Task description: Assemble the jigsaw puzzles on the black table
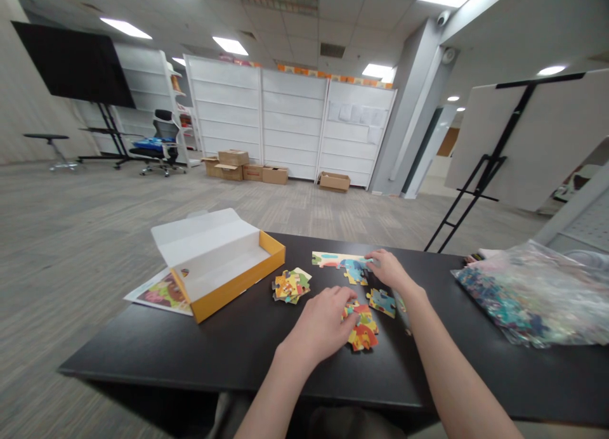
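Note:
My left hand (329, 318) rests over a group of red and yellow puzzle pieces (364, 337), its fingers curled at their upper left edge; what lies between the fingertips is too small to make out. Farther back, my right hand (386, 268) touches the right end of a joined puzzle strip (333, 259) with bent fingers. A blue and yellow part (354, 271) hangs from the strip's near side. Just below my right hand lies a separate blue-green piece (382, 302). To the left of my left hand is a small pile of puzzle pieces (290, 285).
An open yellow box (238, 284) with a white lid stands at the table's left, over a picture sheet (162, 293). A clear plastic bag of colourful pieces (528, 296) lies at the right of the black table (214, 356). Cardboard boxes and shelves stand beyond.

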`<move>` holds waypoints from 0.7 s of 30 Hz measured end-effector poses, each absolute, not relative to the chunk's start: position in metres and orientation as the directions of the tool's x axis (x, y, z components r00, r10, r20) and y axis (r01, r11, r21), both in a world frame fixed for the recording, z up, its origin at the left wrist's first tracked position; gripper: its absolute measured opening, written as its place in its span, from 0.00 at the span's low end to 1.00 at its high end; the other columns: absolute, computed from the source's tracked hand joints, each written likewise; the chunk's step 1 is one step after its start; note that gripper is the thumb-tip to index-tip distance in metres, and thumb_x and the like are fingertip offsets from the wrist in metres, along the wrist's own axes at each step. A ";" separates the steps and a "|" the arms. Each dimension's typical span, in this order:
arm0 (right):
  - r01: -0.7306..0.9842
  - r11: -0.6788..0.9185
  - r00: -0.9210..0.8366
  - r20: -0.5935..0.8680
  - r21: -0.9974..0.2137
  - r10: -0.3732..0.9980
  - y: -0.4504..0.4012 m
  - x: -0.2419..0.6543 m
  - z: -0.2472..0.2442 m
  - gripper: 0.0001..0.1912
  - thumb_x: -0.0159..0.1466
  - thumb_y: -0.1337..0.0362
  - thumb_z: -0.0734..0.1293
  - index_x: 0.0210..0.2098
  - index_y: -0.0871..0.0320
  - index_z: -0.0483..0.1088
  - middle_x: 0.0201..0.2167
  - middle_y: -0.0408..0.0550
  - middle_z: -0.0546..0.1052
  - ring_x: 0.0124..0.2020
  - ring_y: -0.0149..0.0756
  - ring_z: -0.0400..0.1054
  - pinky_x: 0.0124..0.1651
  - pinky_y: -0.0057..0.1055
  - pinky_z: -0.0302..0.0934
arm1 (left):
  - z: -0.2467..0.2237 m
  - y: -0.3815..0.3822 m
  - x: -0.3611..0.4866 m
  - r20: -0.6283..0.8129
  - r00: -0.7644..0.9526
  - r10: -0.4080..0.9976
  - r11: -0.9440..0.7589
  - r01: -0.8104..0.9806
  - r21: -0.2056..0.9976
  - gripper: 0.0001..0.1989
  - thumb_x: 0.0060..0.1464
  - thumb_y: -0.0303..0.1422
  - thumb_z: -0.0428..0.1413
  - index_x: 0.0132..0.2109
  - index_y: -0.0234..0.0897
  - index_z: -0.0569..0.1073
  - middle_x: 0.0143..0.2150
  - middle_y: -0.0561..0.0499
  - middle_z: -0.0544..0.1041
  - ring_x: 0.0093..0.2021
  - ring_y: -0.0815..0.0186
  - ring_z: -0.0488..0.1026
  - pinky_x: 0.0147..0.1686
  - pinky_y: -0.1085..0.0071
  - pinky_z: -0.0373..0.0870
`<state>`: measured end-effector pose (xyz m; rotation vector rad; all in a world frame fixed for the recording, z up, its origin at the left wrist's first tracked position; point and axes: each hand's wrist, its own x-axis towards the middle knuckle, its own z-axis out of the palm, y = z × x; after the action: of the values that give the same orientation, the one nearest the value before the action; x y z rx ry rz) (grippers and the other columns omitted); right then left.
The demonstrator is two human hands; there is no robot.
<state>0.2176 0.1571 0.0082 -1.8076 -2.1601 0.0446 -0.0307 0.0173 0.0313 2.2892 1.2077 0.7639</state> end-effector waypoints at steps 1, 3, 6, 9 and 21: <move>0.959 0.166 -0.117 0.210 -0.232 0.971 0.152 0.219 0.015 0.12 0.65 0.63 0.65 0.43 0.59 0.80 0.45 0.54 0.80 0.44 0.42 0.74 0.49 0.32 0.63 | 0.031 0.017 -0.031 0.259 0.484 0.836 -0.534 0.608 0.588 0.12 0.60 0.36 0.55 0.51 0.41 0.73 0.48 0.47 0.78 0.50 0.56 0.74 0.50 0.62 0.70; 0.958 0.135 -0.107 0.122 -0.252 0.987 0.141 0.224 0.028 0.12 0.64 0.58 0.66 0.36 0.58 0.79 0.35 0.51 0.81 0.37 0.40 0.74 0.41 0.30 0.63 | 0.029 0.016 -0.029 0.248 0.510 0.824 -0.550 0.614 0.566 0.15 0.58 0.39 0.58 0.52 0.41 0.73 0.49 0.47 0.77 0.51 0.55 0.73 0.52 0.61 0.69; 0.945 0.134 -0.172 -0.104 -0.300 0.980 0.125 0.235 0.039 0.17 0.54 0.51 0.73 0.32 0.58 0.78 0.31 0.49 0.81 0.34 0.40 0.74 0.35 0.29 0.62 | 0.027 0.015 -0.026 0.220 0.537 0.814 -0.558 0.618 0.554 0.19 0.56 0.42 0.60 0.53 0.40 0.73 0.50 0.46 0.77 0.53 0.53 0.71 0.55 0.59 0.68; 0.949 0.082 -0.162 -0.250 -0.304 0.955 0.116 0.241 0.039 0.25 0.43 0.50 0.78 0.36 0.58 0.76 0.35 0.49 0.80 0.36 0.41 0.74 0.35 0.29 0.63 | 0.026 0.015 -0.021 0.194 0.549 0.813 -0.553 0.626 0.550 0.20 0.57 0.43 0.60 0.53 0.39 0.73 0.51 0.45 0.77 0.54 0.52 0.71 0.56 0.57 0.67; 0.967 0.030 -0.142 -0.441 -0.253 0.886 0.108 0.225 0.040 0.25 0.36 0.58 0.79 0.32 0.56 0.71 0.29 0.42 0.76 0.31 0.37 0.71 0.28 0.28 0.59 | 0.023 0.020 -0.013 0.200 0.539 0.818 -0.554 0.645 0.527 0.18 0.58 0.41 0.58 0.54 0.41 0.72 0.50 0.46 0.77 0.52 0.53 0.73 0.52 0.58 0.68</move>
<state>0.2249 0.1079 0.0402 -2.1536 -2.3625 0.8306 -0.0127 0.0202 0.0231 2.3882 1.1971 0.6066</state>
